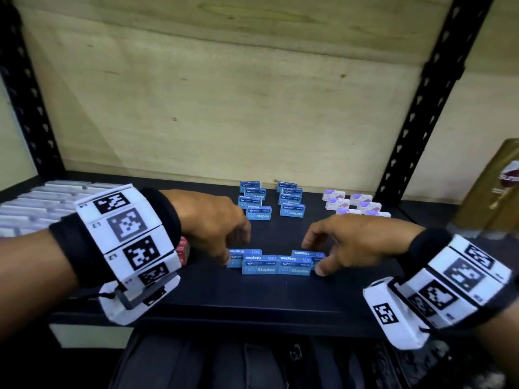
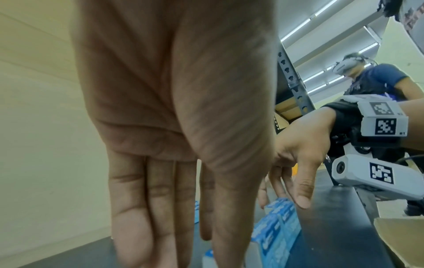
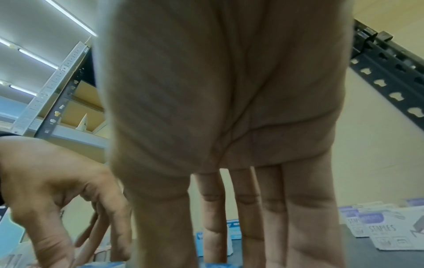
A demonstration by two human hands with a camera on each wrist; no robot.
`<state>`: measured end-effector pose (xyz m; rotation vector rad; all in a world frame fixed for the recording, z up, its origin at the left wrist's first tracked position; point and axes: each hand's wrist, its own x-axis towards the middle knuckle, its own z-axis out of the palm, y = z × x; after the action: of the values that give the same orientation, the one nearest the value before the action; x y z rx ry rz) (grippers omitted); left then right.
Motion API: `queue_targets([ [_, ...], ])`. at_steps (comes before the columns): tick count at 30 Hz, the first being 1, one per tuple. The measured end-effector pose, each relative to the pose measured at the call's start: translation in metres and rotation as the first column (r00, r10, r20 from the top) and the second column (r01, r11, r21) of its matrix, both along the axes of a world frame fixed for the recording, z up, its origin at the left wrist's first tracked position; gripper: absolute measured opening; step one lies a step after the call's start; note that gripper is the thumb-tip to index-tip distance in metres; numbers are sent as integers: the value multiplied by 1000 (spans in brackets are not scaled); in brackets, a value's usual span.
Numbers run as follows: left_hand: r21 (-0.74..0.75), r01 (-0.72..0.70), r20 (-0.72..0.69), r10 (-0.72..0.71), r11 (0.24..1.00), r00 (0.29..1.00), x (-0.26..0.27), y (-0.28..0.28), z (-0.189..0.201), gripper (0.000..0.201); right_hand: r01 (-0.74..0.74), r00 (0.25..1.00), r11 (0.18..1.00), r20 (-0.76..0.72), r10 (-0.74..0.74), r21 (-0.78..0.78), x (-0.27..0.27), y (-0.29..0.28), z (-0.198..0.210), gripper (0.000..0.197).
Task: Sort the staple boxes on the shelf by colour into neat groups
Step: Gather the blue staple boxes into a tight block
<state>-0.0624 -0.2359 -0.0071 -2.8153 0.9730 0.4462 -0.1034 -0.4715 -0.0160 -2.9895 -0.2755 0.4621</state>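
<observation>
Right now both hands bracket a cluster of four blue staple boxes (image 1: 276, 261) near the front edge of the dark shelf (image 1: 196, 287). The left hand (image 1: 216, 223) has relaxed, nearly straight fingers reaching down at the cluster's left end, gripping nothing that I can make out; the right hand (image 1: 348, 245) is likewise loose, thumb beside the right-hand box. Farther back stand two tidy columns of blue boxes (image 1: 271, 199), with a white-and-purple group (image 1: 354, 204) to their right (red boxes (image 1: 182, 249) peek out behind the left wrist). To do this well, I'd squeeze the four together from both ends, keep their faces flush, then slide them back as one block behind the columns, without nudging the white group
</observation>
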Motion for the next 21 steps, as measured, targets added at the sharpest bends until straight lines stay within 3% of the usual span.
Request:
queue_targets([
  [4, 30, -22, -27, 23, 999, 999, -10, -7, -3, 54, -5, 1000, 998, -20, 4, -62, 0, 9, 0, 45],
  [21, -21, 14, 29, -13, 1000, 999, -9, -41, -13, 40, -128, 991, 983, 26, 132, -133, 9, 31, -8, 31],
])
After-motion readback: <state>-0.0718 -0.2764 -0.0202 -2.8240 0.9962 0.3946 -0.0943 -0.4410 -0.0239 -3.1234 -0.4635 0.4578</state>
